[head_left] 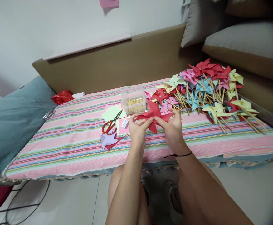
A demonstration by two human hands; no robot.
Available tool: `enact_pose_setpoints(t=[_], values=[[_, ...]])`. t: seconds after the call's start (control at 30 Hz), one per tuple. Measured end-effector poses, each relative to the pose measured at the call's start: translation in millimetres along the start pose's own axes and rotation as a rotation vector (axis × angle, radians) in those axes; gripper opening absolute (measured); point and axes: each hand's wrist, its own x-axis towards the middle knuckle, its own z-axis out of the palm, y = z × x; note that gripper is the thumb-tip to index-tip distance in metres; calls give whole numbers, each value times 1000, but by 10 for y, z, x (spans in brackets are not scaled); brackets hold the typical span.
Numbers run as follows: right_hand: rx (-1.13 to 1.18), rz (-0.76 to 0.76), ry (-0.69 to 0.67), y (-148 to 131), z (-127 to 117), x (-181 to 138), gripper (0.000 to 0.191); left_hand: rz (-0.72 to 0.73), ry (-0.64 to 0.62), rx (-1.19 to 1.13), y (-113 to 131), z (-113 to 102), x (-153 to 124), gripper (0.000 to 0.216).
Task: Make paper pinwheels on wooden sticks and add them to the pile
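Both my hands hold a red paper pinwheel [154,116] above the front of a striped bed cover [75,147]. My left hand [137,128] pinches its left blades with thumb and fingers closed. My right hand [172,126] grips its right side, fingers curled behind the paper. A black band sits on my right wrist. Just beyond the pinwheel stands a clear plastic box [134,100] holding wooden sticks.
Red-handled scissors [110,125] lie left of my hands on green and pink paper sheets [113,113], with cut scraps [109,140] below. A large pile of finished pinwheels [208,90] covers the right. A teal pillow [14,118] and red packet [62,97] lie left.
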Motion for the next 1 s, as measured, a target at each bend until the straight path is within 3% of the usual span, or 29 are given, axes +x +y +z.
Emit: enact_pose_setpoints(t=[0.53,0.8,1.0], values=[[41,-12,-31,-5,60,-48,75,65,143,20,-47,34,-2,74],[-49,89,-84,-64,-58,70,82,27,-36,140,76,-84,18,68],[-218,220,-287,-171,-266,160,80,-155,-235,240,246,-266,14,64]])
